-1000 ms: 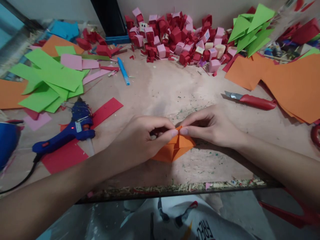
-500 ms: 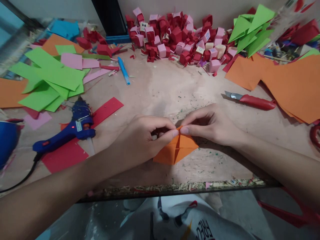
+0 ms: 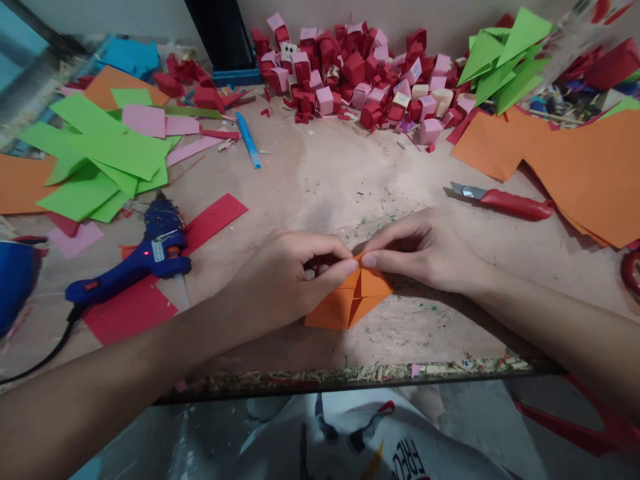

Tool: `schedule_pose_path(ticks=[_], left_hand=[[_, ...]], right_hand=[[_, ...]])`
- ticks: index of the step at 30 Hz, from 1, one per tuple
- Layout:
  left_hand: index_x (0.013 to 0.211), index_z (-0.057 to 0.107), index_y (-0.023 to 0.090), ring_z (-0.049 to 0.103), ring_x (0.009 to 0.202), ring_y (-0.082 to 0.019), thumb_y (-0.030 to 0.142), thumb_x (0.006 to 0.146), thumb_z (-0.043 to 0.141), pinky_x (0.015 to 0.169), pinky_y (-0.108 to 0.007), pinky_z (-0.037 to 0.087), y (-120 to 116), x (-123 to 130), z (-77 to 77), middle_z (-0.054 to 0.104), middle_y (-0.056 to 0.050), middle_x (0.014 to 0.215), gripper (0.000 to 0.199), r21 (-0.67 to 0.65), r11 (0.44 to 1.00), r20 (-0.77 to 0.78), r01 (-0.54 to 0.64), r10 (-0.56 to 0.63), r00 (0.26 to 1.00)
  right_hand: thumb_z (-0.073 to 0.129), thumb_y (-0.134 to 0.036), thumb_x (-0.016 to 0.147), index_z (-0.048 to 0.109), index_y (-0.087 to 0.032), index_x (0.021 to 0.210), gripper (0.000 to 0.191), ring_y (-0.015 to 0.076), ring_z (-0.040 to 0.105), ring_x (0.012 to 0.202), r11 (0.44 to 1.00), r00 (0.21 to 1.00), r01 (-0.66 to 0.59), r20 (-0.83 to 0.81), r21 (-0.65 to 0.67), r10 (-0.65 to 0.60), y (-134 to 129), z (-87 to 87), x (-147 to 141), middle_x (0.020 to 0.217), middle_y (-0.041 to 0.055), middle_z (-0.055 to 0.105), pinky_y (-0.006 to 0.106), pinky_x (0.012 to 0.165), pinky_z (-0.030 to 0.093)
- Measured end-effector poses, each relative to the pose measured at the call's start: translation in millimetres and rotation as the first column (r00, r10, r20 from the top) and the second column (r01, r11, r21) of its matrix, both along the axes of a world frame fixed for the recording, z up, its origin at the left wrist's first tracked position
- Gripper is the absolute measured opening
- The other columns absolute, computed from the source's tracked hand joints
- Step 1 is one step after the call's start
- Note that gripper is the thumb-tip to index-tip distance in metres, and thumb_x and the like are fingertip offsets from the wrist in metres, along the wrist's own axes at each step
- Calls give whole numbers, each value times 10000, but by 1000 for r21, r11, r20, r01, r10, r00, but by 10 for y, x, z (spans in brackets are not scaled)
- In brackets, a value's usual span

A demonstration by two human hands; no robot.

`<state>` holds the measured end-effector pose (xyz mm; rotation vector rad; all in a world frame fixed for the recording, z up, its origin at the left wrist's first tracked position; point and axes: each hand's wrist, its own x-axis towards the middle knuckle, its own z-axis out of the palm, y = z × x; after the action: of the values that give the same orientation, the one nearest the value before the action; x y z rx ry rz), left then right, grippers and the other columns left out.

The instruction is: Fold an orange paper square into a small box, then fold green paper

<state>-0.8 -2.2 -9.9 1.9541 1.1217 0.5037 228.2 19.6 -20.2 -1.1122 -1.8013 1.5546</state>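
A folded piece of orange paper [image 3: 350, 303] stands or lies on the wooden table near its front edge, creased into a diamond-like shape with a seam down the middle. My left hand [image 3: 305, 267] pinches its top from the left between thumb and forefinger. From the other side my right hand [image 3: 420, 250] pinches the same top corner, thumb in front. The two thumb tips almost meet there. My fingertips cover part of the upper folds.
Left of my arm lie a blue glue gun [image 3: 160, 247] and red paper [image 3: 130, 313]. A red-handled utility knife [image 3: 515, 203] lies at right by orange sheets [image 3: 590, 167]. Green strips [image 3: 110, 147], a blue pen [image 3: 248, 140] and many red and pink paper boxes [image 3: 355, 80] are farther back.
Both hands stay almost in place. The orange paper's right corner has drawn slightly inward to the left.
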Motion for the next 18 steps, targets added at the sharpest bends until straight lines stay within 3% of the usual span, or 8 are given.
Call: schedule_pose_path(ticks=[10,18], left_hand=[[888,760,205,581,668,-139,273,992,579,626,-262,421,11,8,4,718,1,763,219,10,999,6,44,-44,999],[933,775,212,600,666,-126,353,1008,602,591,-225,435,28,6,-11,744,12,796,236,-59,996,34,-64,66,997]], right_hand=[[806,-436,879,805,-203,786,251,121,521,508,997,998,17,-51,-74,-21,-47,5,-13,602,-1,647,270,438,386],[783,-446,902,799,-229,836,228,158,614,646,995,995,91,-37,41,-89,-4,-38,-20,767,21,732,297,559,475]])
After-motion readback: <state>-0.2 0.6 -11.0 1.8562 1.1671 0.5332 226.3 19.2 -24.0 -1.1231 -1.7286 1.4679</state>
